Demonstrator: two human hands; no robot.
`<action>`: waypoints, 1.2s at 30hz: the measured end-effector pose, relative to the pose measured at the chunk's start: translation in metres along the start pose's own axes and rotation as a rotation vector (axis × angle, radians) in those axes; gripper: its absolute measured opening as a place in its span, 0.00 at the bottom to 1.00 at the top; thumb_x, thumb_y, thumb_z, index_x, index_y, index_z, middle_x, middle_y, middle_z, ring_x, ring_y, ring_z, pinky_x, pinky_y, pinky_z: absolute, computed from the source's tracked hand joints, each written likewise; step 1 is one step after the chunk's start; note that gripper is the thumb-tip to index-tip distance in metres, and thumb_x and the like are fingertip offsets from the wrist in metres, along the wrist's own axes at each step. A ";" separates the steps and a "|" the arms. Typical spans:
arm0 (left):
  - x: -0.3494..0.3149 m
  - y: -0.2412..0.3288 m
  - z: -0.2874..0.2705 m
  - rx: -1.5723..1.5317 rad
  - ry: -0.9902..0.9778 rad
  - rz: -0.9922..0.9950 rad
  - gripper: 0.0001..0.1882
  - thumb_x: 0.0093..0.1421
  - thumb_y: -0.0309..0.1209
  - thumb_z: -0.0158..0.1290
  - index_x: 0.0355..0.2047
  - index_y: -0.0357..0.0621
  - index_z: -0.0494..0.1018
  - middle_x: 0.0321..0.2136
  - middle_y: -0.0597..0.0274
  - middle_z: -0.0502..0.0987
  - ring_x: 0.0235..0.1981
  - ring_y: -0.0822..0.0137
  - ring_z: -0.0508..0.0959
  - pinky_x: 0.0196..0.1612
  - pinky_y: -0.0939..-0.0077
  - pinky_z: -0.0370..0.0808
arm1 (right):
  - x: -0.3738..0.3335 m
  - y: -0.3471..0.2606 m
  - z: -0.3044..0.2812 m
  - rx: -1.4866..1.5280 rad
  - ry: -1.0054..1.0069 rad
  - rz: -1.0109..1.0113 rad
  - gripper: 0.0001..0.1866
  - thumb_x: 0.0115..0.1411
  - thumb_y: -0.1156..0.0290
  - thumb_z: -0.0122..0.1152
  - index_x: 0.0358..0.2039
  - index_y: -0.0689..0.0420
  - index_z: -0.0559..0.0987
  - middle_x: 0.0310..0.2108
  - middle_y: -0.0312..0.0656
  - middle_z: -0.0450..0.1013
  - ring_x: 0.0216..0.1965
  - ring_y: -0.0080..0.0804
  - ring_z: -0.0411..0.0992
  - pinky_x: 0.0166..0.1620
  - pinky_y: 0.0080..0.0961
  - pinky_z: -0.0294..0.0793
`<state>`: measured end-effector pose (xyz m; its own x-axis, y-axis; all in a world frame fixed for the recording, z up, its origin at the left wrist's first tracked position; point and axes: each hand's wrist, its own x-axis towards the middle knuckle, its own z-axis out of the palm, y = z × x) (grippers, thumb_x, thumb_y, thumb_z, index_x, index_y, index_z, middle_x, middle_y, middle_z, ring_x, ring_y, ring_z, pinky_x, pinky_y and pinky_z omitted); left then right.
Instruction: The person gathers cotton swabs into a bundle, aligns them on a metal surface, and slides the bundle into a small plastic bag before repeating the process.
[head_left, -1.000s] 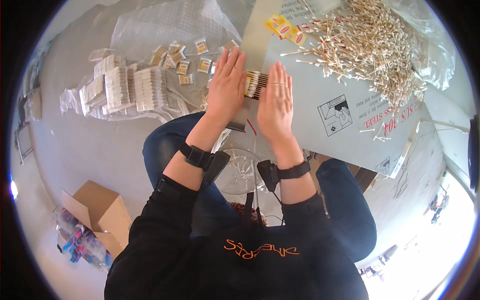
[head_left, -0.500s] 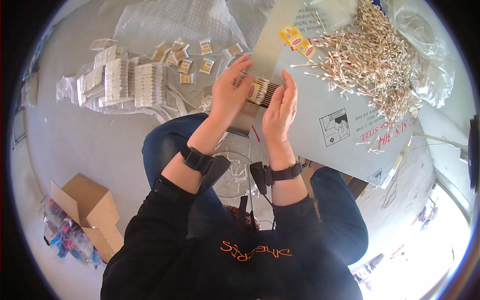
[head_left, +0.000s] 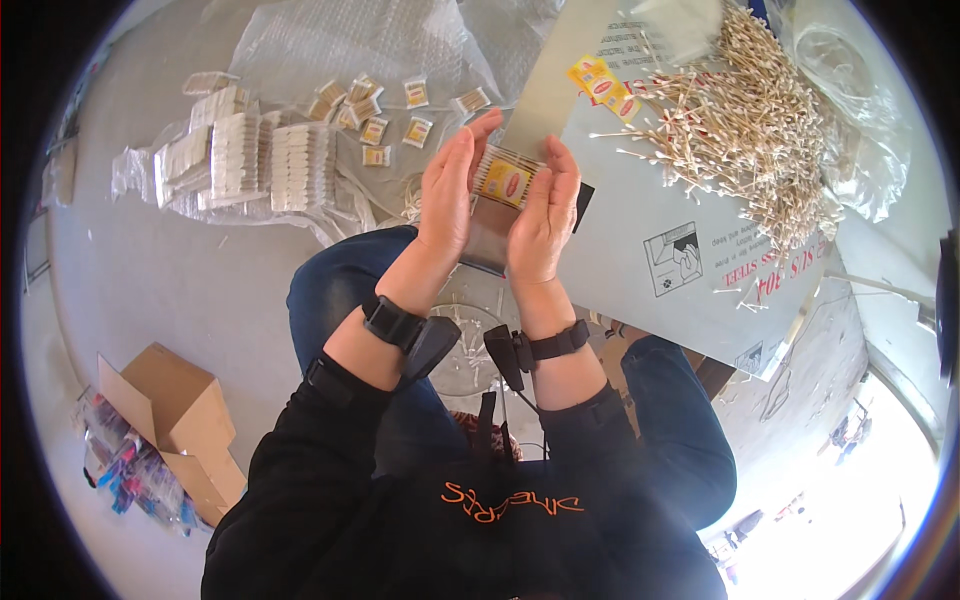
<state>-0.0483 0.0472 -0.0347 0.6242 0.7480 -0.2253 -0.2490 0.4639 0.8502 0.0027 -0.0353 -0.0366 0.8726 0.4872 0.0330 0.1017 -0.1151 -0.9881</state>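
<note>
Between my two hands is a flat pack of cotton swabs (head_left: 507, 178) with a yellow and red label on top. My left hand (head_left: 448, 190) presses its palm side along the pack's left edge, fingers long and close together. My right hand (head_left: 541, 212) closes on the opposite edge, its thumb side near the label. The undersides of the pack and the palms are hidden. A small dark piece (head_left: 584, 206) shows just behind my right hand. Nearby on the sheet lie loose yellow labels (head_left: 603, 85).
A large heap of loose cotton swabs (head_left: 765, 130) covers the right of the grey printed sheet (head_left: 690, 310). Several small swab packs (head_left: 417, 131) and stacked white bundles (head_left: 300, 168) lie to the left on plastic. A clear round container (head_left: 465, 350) sits between my knees; an open cardboard box (head_left: 190, 410) stands lower left.
My right hand has moved left, closer to my left hand. The pack has turned, and its label now shows more fully. My left fingers have lifted off its top to its side.
</note>
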 end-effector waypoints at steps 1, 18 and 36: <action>0.000 -0.002 0.002 0.016 0.005 -0.006 0.23 0.72 0.37 0.32 0.55 0.29 0.66 0.58 0.50 0.67 0.62 0.64 0.64 0.68 0.71 0.53 | 0.001 -0.003 -0.002 0.087 0.013 0.052 0.18 0.69 0.74 0.40 0.59 0.63 0.64 0.54 0.45 0.66 0.51 0.28 0.63 0.53 0.25 0.64; -0.016 -0.020 0.056 0.383 -0.236 -0.010 0.13 0.68 0.30 0.46 0.49 0.39 0.72 0.43 0.67 0.76 0.44 0.80 0.72 0.49 0.85 0.66 | 0.081 0.049 -0.188 -0.895 0.353 -0.181 0.22 0.48 0.78 0.61 0.47 0.53 0.75 0.46 0.42 0.71 0.50 0.42 0.66 0.53 0.36 0.66; 0.006 -0.029 0.054 0.999 -0.409 0.292 0.12 0.56 0.21 0.53 0.41 0.41 0.74 0.35 0.55 0.77 0.34 0.58 0.78 0.38 0.70 0.75 | 0.011 0.025 -0.132 -0.417 0.136 -0.052 0.11 0.44 0.81 0.65 0.31 0.57 0.80 0.37 0.40 0.75 0.38 0.39 0.71 0.43 0.31 0.72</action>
<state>0.0033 0.0126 -0.0351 0.8812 0.4685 0.0629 0.1663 -0.4318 0.8865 0.0779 -0.1474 -0.0414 0.9134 0.3862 0.1285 0.3070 -0.4465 -0.8405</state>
